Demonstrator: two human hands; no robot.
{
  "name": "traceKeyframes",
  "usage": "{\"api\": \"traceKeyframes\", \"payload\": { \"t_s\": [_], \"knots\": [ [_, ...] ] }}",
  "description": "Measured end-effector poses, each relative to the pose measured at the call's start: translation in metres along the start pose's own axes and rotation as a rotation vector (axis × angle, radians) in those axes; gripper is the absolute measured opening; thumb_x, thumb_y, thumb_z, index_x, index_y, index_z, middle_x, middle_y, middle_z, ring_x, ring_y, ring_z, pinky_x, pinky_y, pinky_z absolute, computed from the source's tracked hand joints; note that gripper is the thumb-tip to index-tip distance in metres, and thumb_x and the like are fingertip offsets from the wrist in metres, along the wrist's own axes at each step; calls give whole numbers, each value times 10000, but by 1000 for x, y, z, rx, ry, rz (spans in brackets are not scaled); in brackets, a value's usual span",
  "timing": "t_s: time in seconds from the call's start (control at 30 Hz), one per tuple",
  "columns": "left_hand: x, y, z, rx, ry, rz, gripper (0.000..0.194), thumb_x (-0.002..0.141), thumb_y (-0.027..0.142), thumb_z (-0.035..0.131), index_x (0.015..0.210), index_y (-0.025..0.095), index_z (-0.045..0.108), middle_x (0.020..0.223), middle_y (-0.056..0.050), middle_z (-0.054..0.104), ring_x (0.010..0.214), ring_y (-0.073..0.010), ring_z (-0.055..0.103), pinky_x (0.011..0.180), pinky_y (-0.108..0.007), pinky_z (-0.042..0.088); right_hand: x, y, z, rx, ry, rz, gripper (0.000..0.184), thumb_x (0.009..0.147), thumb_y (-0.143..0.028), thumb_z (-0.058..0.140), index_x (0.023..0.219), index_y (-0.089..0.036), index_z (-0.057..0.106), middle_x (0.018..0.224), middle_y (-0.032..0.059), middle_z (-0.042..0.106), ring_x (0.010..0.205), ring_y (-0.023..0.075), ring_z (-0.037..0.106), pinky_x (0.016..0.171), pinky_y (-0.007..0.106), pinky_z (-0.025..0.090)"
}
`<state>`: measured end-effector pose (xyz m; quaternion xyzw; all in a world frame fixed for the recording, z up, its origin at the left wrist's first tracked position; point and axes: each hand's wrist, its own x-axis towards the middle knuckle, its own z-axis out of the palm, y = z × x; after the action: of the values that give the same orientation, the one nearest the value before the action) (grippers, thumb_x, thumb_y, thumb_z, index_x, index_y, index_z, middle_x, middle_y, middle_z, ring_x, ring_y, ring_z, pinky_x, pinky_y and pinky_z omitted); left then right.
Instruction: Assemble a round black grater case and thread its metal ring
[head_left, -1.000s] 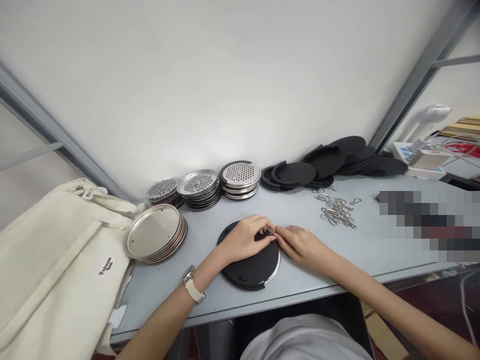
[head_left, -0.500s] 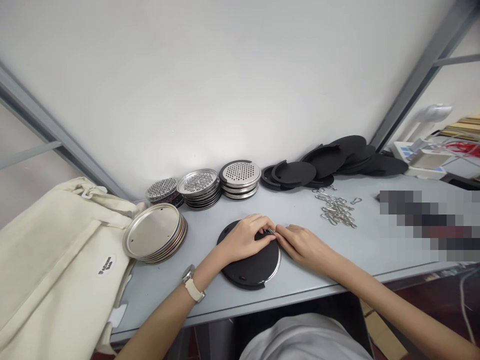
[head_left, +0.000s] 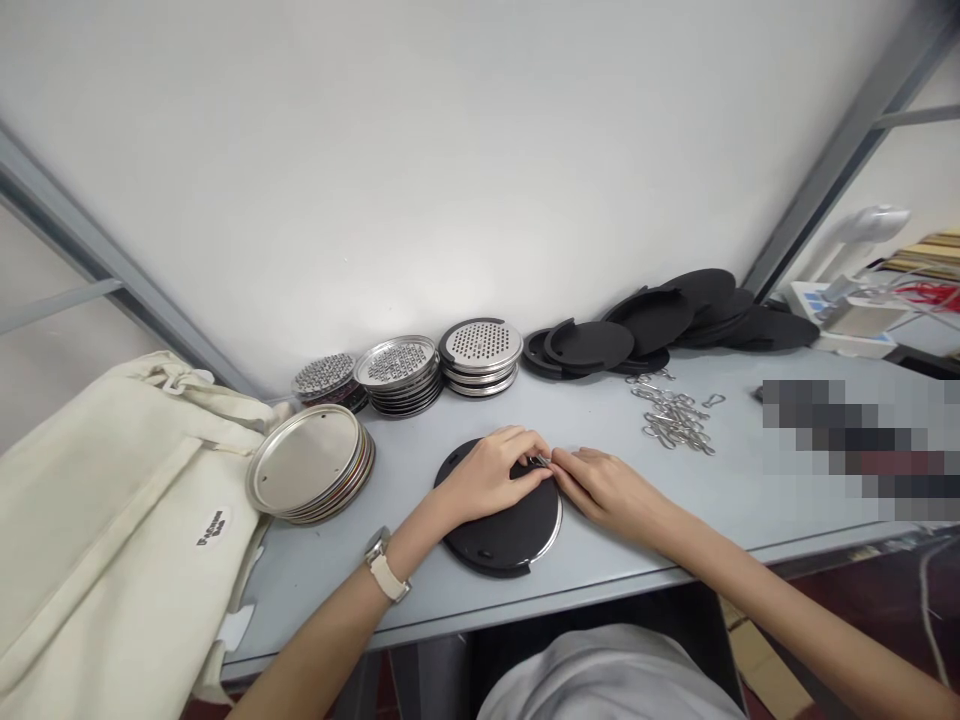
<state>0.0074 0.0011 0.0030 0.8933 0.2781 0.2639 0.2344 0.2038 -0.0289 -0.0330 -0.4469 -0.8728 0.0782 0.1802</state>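
Observation:
A round black disc with a silver rim showing at its right lies on the table before me. My left hand rests over it, thumb and fingers closed around a small metal clip at the disc's upper right edge. From the right, my right hand pinches the same clip, its fingertips meeting those of my left. Most of the clip is hidden by my fingers. A pile of similar wire clips lies beyond my right hand.
Along the wall stand stacks of metal grater discs, a perforated disc stack and overlapping black round holders. Plain metal discs are stacked at left, beside a cream bag. A white device sits at far right.
Both hands keep their grip on the clip with hardly any movement. The view has shifted very slightly.

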Motion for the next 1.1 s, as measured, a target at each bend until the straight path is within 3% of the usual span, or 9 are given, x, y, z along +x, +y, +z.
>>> {"api": "traceKeyframes", "payload": {
  "t_s": [0.3,0.6,1.1],
  "knots": [
    [-2,0,-1,109,-41,38,66,887,221,521,938,185,544,903,-29,573,895,-173,539,831,-289,435,1,2,2,-22,-13,-26,263,976,-264,272,946,-161,512,764,67,605,665,177,564,627,277,393],
    [-1,-3,1,17,-16,21,100,874,229,546,961,179,544,925,-29,595,856,-158,550,792,-279,450,-1,2,1,25,-3,8,253,976,-284,279,953,-170,504,756,64,603,673,184,568,630,279,405],
    [0,-1,1,-46,-10,38,105,845,191,584,934,180,528,886,-6,601,810,-132,559,765,-245,453,-3,0,-5,119,51,-35,169,943,-261,339,831,-202,452,662,1,508,566,137,466,553,250,325]
  ]
}}
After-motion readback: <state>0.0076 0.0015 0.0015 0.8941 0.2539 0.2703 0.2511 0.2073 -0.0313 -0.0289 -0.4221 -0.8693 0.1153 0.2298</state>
